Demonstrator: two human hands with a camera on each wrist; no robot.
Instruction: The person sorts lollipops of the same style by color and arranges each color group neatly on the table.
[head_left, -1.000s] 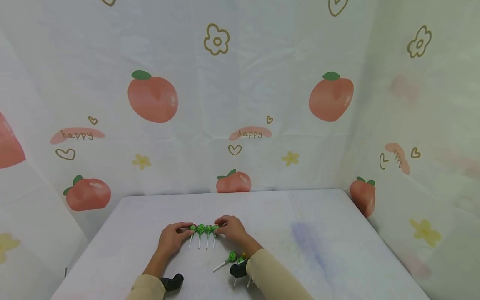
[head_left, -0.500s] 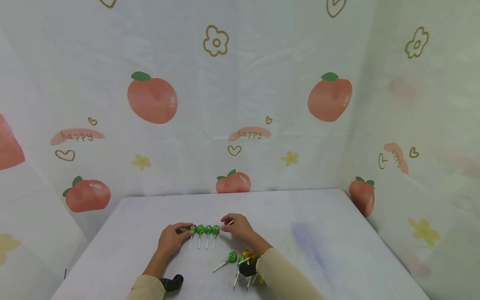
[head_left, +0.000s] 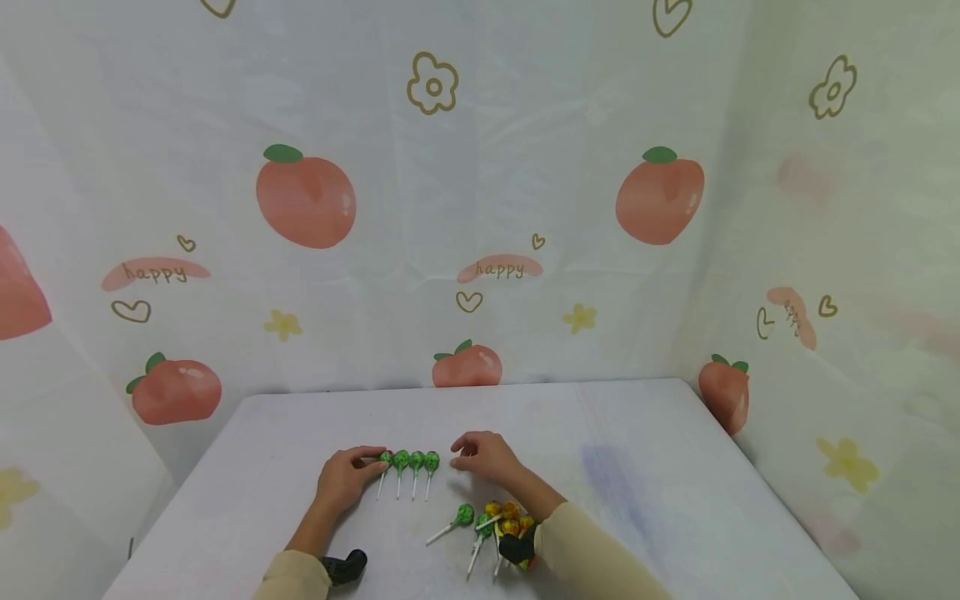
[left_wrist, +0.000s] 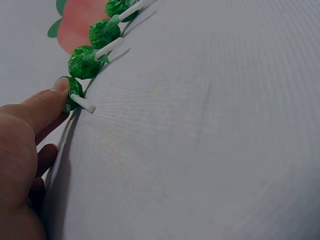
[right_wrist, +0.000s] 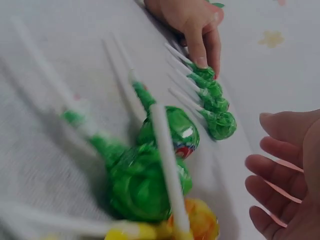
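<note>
Several green lollipops stand side by side in a row on the table, sticks toward the person; the rightmost (head_left: 432, 462) lies nearest the right hand. My left hand (head_left: 342, 479) pinches the head of the leftmost lollipop (left_wrist: 71, 89) between thumb and fingers. To the right of the row, my right hand (head_left: 487, 458) hovers with relaxed, slightly bent fingers and holds nothing; a gap separates it from the row. In the right wrist view, the right hand (right_wrist: 290, 175) shows its fingers apart, beside the row's end lollipop (right_wrist: 221, 125).
Nearer the person, two green lollipops (head_left: 464, 515) lie beside a pile of yellow-orange lollipops (head_left: 511, 527), partly under the right wrist's black device (head_left: 517, 547). Another black device (head_left: 346, 567) is on the left wrist. A patterned curtain (head_left: 390, 317) hangs behind the white table (head_left: 300, 408).
The right hand has let go of the row's right end and moved away to the right. More of the yellow-orange pile shows. The left hand has stayed at the leftmost lollipop.
</note>
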